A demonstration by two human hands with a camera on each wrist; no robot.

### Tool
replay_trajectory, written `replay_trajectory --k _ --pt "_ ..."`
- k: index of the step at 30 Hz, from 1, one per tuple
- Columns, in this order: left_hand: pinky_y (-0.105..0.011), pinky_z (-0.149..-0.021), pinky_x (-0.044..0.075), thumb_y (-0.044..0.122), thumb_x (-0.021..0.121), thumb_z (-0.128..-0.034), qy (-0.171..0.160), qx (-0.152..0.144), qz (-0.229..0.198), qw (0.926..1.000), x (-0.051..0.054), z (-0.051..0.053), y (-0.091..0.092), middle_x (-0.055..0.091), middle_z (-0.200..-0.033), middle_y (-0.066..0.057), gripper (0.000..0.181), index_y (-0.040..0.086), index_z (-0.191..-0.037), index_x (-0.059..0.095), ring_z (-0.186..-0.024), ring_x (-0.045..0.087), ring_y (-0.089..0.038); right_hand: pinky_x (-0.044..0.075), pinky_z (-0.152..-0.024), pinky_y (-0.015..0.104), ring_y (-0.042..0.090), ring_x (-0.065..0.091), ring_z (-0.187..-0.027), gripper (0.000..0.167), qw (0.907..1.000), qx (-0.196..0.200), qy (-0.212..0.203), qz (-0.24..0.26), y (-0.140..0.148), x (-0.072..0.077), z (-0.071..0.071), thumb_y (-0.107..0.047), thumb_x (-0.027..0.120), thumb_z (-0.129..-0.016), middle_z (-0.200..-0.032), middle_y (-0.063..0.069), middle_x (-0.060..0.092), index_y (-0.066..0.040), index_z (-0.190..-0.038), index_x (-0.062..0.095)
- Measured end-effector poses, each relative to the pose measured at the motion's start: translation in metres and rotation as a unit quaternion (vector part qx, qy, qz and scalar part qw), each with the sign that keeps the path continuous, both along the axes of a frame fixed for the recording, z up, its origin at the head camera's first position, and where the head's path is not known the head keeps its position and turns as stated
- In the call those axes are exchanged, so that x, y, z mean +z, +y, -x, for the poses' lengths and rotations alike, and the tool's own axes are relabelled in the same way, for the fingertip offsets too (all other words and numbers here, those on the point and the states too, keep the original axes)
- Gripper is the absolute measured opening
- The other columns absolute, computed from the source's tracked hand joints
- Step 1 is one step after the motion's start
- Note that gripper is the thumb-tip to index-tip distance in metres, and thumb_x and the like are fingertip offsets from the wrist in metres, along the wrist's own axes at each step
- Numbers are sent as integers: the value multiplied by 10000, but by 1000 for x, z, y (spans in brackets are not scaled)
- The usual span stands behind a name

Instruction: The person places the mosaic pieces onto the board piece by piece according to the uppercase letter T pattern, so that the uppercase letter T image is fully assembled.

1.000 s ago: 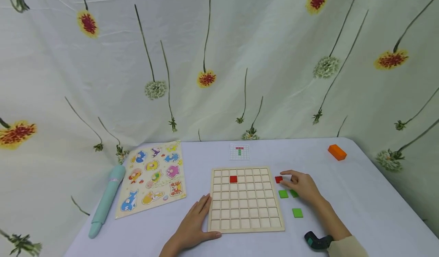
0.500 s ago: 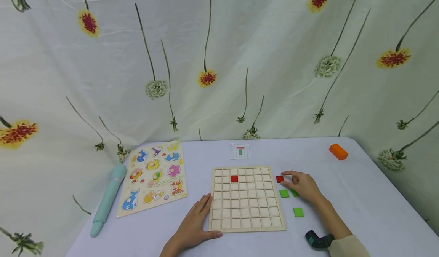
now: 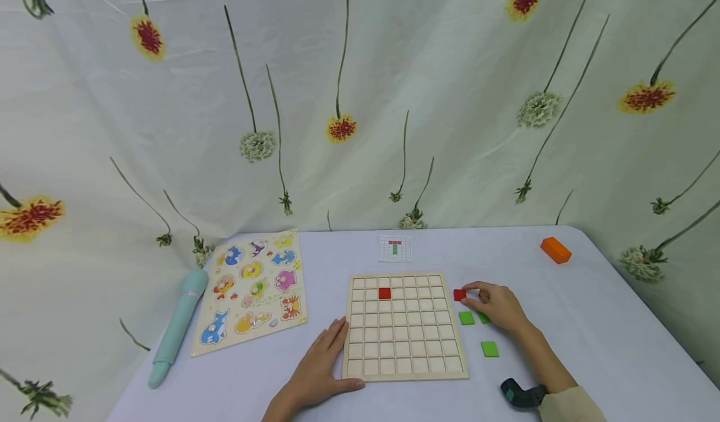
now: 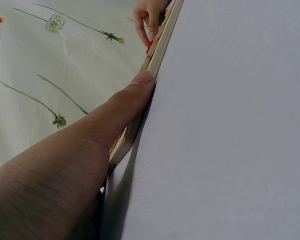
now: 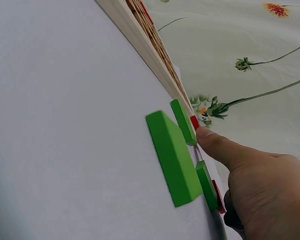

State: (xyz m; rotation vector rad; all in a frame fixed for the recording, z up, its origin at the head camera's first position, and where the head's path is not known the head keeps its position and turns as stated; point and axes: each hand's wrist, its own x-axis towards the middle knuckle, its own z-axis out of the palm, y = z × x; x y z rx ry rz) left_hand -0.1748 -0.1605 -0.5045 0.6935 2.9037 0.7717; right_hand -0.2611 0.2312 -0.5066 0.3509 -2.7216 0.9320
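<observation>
A wooden grid board [image 3: 400,334] lies flat on the table, with one red tile [image 3: 384,293] in a cell near its top. My left hand [image 3: 316,370] rests at the board's lower left corner, fingers along the left side and thumb at the front edge. To the right of the board, my right hand [image 3: 499,308] pinches another red tile [image 3: 459,295] between thumb and index finger, at table level. Green tiles [image 3: 466,318] lie close by, one partly under this hand. The right wrist view shows a further red tile [image 5: 218,196] beside the palm.
Behind the board lies a pattern card [image 3: 395,249]. An animal puzzle board [image 3: 250,291] and a teal stick-shaped object [image 3: 177,328] are at left. An orange block [image 3: 555,250] sits far right. A black device [image 3: 523,395] is at my right wrist.
The right index fingertip has come slightly closer to the thumb at the red tile. My left hand stays in place on the board, while the head view has shifted a little.
</observation>
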Motion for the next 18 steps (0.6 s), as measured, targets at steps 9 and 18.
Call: replay_trajectory --k 9,18 --pt "-467 -1105 170 741 567 -682 13 -31 24 10000 -2 1 0 147 -1529 -78 1109 69 -1476 183 -1385 137 -255 198 -399 187 43 253 -415 316 9993 104 325 136 -1 6 -1 -350 723 -787 -482 -102 281 -124 -1005 690" --pt "-451 -1110 162 748 565 -680 73 -20 12 10000 -4 2 -1 148 -1529 -74 1114 70 -1477 183 -1387 135 -243 177 -398 189 44 209 -427 351 9997 218 13 136 -23 11 1 -402 708 -786 -481 -92 274 -159 -1039 690"
